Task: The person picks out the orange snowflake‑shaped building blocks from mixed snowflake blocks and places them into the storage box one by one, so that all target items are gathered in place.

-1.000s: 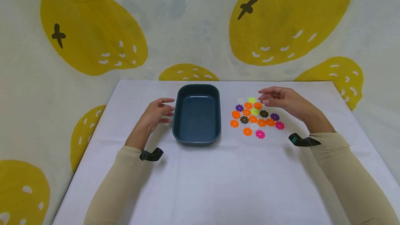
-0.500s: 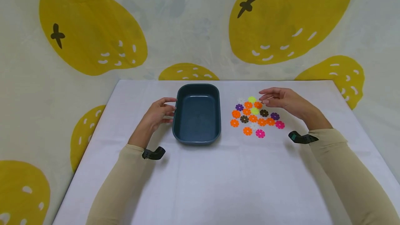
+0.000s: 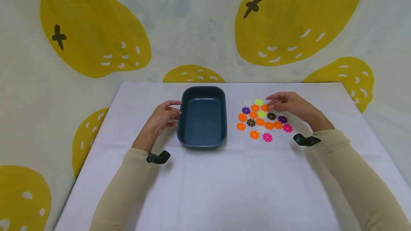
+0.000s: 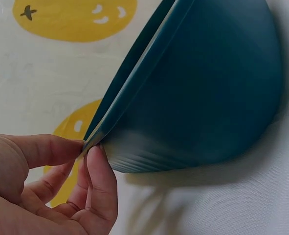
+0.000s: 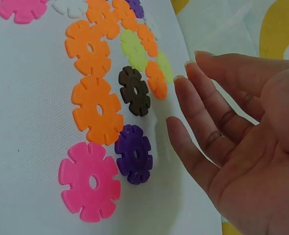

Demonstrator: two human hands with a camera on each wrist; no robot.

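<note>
My left hand (image 3: 163, 117) at the tray (image 3: 202, 124), my right hand (image 3: 287, 103) by the discs (image 3: 258, 122)

Surroundings: white cloth (image 3: 205, 188) over the worktop, far edge close to a pale backdrop (image 3: 192, 27) printed with big yellow fruit shapes (image 3: 96, 27). Beige sleeves (image 3: 118, 184) on both my arms; a black device (image 3: 158, 157) at each wrist.

In the way: the tray stands between my left hand and the discs. My right hand hangs at the far right edge of the scatter, its fingertips close to an orange disc (image 3: 263, 106). The white discs (image 3: 247, 103) nearly vanish against the cloth.

Hands: well apart from each other. Left one pinches the tray's rim on its left long side. Right one has relaxed, parted fingers, clear of the discs.

Tray: dark blue, deep, rounded corners, long sides running away from me. Sits on the worktop left of the scatter. Fine ribs show low on the outer wall.

Discs: lying in one loose cluster right of the tray, some touching. Each notched round the edge like a flower, with a hole in the middle. Mostly orange, plus pink, purple, dark brown, yellow-green and white. Nearest the right wrist camera, a pink disc (image 5: 78, 188) lies against a purple disc (image 5: 127, 164)
</note>
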